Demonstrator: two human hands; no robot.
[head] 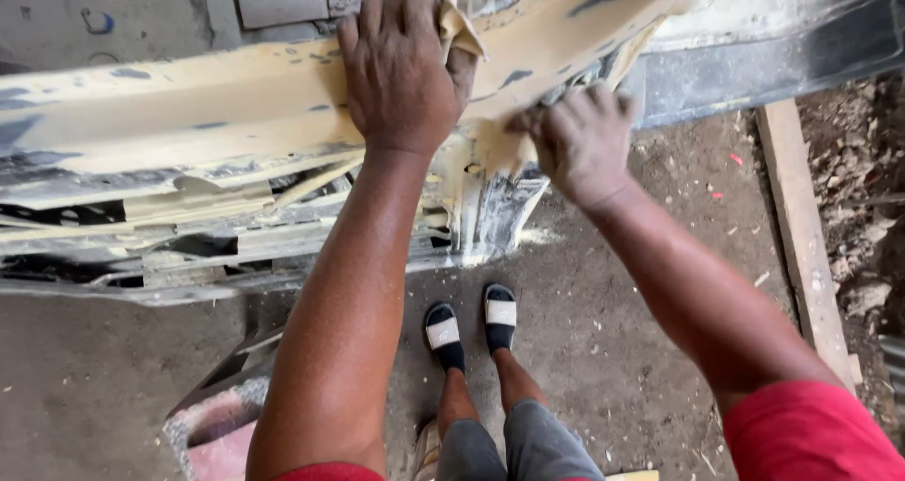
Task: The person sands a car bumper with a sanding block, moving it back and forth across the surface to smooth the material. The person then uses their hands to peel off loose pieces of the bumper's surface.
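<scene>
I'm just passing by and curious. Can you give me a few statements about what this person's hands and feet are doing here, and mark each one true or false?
1. The left hand presses a piece of yellowish sandpaper on the car body panel. True.
2. The panel is clean, glossy red. False: it is coated in pale yellow filler with dark patches.
3. The right hand rests on the panel's lower edge. True.
4. The person is barefoot. False: the feet wear black and white sandals.
5. A wooden plank lies on the ground at right. True.

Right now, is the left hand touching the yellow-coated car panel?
Touching. The head view shows the left hand pressed flat on the yellow-coated panel, a folded sheet of sandpaper under its fingers.
</scene>
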